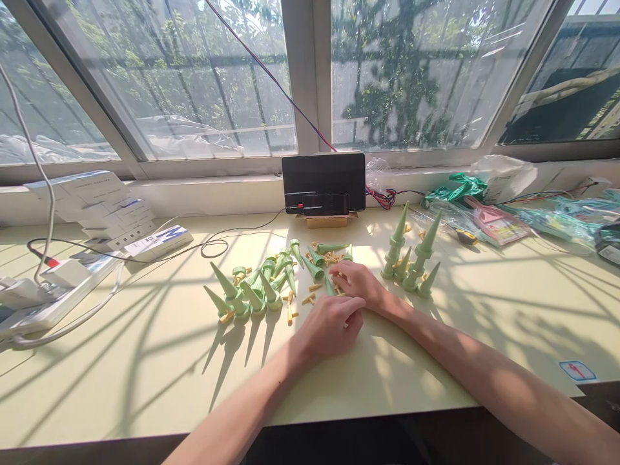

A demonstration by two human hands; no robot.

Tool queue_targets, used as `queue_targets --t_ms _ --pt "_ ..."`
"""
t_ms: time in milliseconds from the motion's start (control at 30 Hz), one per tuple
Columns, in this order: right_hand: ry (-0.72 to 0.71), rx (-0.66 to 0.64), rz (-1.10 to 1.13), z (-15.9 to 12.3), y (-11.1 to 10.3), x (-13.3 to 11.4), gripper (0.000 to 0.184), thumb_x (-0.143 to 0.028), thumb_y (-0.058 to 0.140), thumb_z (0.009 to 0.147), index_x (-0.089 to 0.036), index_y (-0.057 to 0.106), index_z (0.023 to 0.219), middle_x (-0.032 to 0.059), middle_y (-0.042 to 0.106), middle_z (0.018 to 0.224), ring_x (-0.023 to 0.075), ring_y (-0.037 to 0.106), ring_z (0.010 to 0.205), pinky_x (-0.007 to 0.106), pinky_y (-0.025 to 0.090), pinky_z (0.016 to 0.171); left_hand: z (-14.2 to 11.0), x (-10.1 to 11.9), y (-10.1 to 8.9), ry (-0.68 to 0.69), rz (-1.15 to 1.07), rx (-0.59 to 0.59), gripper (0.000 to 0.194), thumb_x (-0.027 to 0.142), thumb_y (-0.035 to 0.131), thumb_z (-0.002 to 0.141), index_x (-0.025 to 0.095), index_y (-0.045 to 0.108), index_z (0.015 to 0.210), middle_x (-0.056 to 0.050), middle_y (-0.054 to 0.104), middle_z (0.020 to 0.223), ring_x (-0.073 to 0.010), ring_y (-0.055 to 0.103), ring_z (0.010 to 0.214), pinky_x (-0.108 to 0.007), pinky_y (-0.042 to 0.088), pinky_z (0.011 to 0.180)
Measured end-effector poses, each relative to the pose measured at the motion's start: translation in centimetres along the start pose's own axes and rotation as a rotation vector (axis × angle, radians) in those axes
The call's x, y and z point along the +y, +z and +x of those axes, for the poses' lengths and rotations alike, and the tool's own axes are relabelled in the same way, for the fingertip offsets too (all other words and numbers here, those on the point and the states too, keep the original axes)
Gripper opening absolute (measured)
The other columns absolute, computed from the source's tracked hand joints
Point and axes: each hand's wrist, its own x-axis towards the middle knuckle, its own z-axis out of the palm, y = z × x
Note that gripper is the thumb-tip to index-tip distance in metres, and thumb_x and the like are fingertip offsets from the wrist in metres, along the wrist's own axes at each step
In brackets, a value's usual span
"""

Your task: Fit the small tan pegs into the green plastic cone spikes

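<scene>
My left hand is curled closed above the table, its back toward me, so whatever its fingers hold is hidden. Just beyond its knuckles a green cone shows; I cannot tell whether the hand grips it. My right hand reaches in behind, fingers bent and slightly apart over small yellow T-shaped pegs. Loose green cones lie close by these fingers. To the left stands a cluster of green spiked pieces joined with yellow pegs. Taller stacked green spikes stand upright at the right.
A black tablet leans by the window. White boxes and a power strip with cables occupy the left side. Plastic bags and a yellow-black tape measure lie at the right rear. The table's front edge is close.
</scene>
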Motion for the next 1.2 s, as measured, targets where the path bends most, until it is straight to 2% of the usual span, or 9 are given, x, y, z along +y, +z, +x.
queue_targets --t_ms 367,633,1000,1200 --pt "0.006 -0.001 -0.079 0.09 -0.18 -0.1 0.02 -0.009 0.058 0.089 -0.025 0.067 0.095 0.005 0.071 0.094 0.0211 0.064 0.087 0.03 0.049 0.07 0.04 -0.09 0.05 0.002 -0.03 0.009 0.019 0.004 0.046 0.077 0.019 0.048 0.065 0.005 0.031 0.055 -0.0105 0.025 0.054 -0.026 0.021 0.053" --pt "0.008 -0.018 -0.104 0.11 -0.34 -0.32 0.02 -0.008 0.059 0.089 -0.022 0.069 0.097 0.0049 0.073 0.095 0.0218 0.064 0.092 0.03 0.048 0.073 0.0 -0.12 0.1 0.001 -0.04 0.005 0.019 0.003 0.047 0.076 0.019 0.047 0.065 0.005 0.031 0.056 -0.0106 0.024 0.054 -0.026 0.02 0.053" --pt "-0.012 0.056 -0.118 -0.1 -0.25 -0.18 0.021 -0.009 0.067 0.083 -0.026 0.07 0.096 0.0038 0.072 0.089 0.0225 0.065 0.082 0.032 0.051 0.067 -0.05 -0.2 0.19 -0.002 -0.03 0.014 0.018 0.005 0.046 0.078 0.019 0.046 0.065 0.005 0.027 0.056 -0.0103 0.021 0.054 -0.026 0.019 0.053" --pt "-0.001 0.084 -0.027 -0.09 0.03 0.21 0.021 -0.011 0.066 0.081 -0.026 0.069 0.095 0.0038 0.073 0.088 0.0246 0.066 0.083 0.036 0.054 0.068 -0.11 -0.21 0.18 -0.004 -0.012 0.009 0.019 0.005 0.046 0.079 0.019 0.047 0.065 0.005 0.028 0.055 -0.0104 0.022 0.053 -0.026 0.019 0.053"
